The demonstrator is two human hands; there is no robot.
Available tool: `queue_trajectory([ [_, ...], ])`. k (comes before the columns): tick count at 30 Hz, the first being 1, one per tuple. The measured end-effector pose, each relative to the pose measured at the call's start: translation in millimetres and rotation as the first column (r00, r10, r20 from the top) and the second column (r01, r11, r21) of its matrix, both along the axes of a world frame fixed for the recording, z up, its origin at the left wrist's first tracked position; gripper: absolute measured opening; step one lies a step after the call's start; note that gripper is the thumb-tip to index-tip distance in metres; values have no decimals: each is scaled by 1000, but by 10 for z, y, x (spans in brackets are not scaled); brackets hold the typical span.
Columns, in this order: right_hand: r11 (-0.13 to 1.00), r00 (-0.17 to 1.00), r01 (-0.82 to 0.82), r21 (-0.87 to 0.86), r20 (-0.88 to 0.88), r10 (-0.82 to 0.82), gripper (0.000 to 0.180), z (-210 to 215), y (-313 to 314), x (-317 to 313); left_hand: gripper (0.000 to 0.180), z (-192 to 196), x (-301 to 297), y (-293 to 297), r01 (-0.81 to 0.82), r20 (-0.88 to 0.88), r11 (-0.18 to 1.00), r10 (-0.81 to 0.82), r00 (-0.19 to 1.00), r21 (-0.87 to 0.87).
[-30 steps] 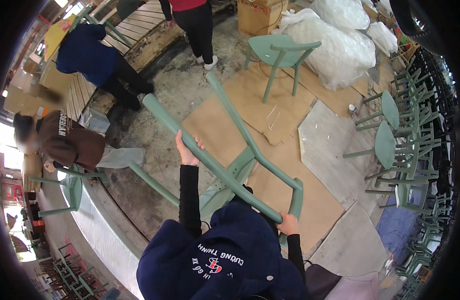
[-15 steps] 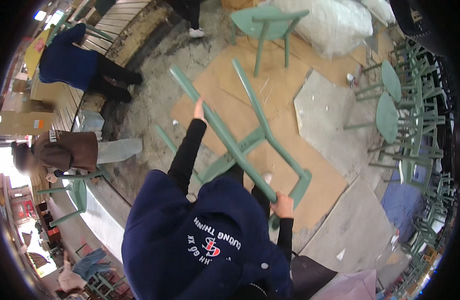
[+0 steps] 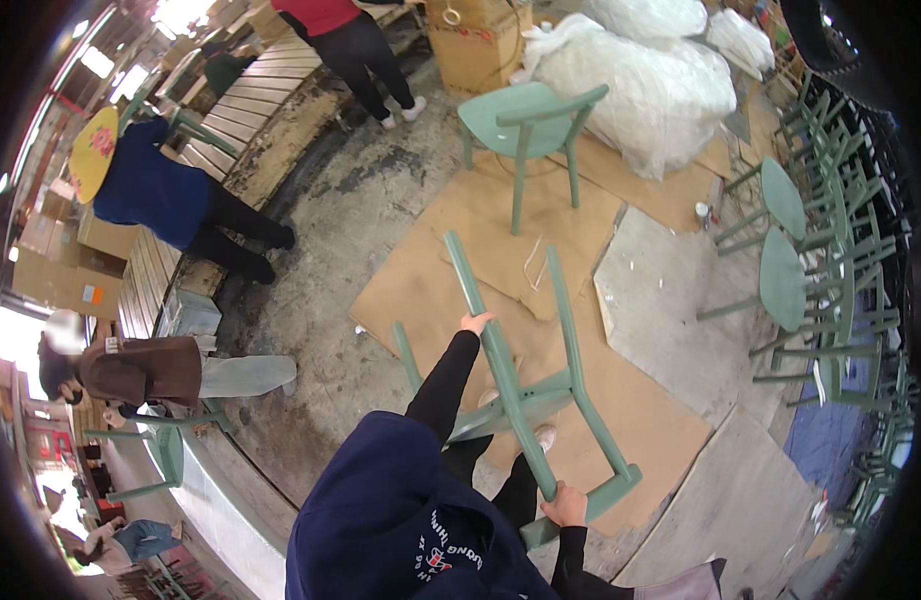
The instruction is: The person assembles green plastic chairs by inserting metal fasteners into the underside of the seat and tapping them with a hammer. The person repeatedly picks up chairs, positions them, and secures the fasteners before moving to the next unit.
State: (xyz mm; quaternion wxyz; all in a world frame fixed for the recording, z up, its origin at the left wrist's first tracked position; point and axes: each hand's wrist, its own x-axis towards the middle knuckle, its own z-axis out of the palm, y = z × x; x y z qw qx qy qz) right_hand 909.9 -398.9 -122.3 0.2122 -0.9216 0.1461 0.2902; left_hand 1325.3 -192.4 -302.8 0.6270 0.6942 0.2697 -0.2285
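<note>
A green chair [image 3: 516,400] is tilted in front of me, its legs pointing away and its curved back rail close to me on the right. My left hand [image 3: 477,322] is wrapped around one long leg, partway along it. Lower down the same side, my right hand [image 3: 568,505] grips the frame near the back rail. The chair's seat is partly hidden behind that leg and my left arm. Under the chair, a brown cardboard sheet [image 3: 641,420] covers the floor. Another green chair [image 3: 521,108] stands upright just beyond.
Several green chairs [image 3: 783,278] crowd the right side. White plastic-wrapped bundles [image 3: 651,90] lie at the back, beside a cardboard box [image 3: 476,50]. A slatted bench [image 3: 281,75] runs along the left. Nearby are people in red, navy and brown tops; the brown-sleeved person [image 3: 146,370] has a chair.
The view has shifted, so the surroundings sit lower in it. The held chair has swung, its legs pointing more straight ahead. Both hands keep their grip.
</note>
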Motion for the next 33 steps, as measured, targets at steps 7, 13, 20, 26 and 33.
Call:
queue_trajectory([
  [7,997,996,77,0,-49,-77,46,180,186,201,50,-526,-86,-409,88,-13,988,-87,996,130],
  [13,995,992,93,-39,-81,-96,40,328,112,563,37,-331,-665,-212,-38,-53,963,25,998,-267],
  [20,998,998,62,-11,18,-61,50,470,87,986,66,557,-2310,-60,-127,-543,917,-107,833,-377],
  [26,980,992,-130,150,20,129,56,566,125,1341,82,1626,-2674,-508,-126,-534,739,-348,770,-662],
  [33,777,955,-262,573,271,122,52,760,15,1400,41,1728,-2735,-522,-262,-455,741,-67,888,-619],
])
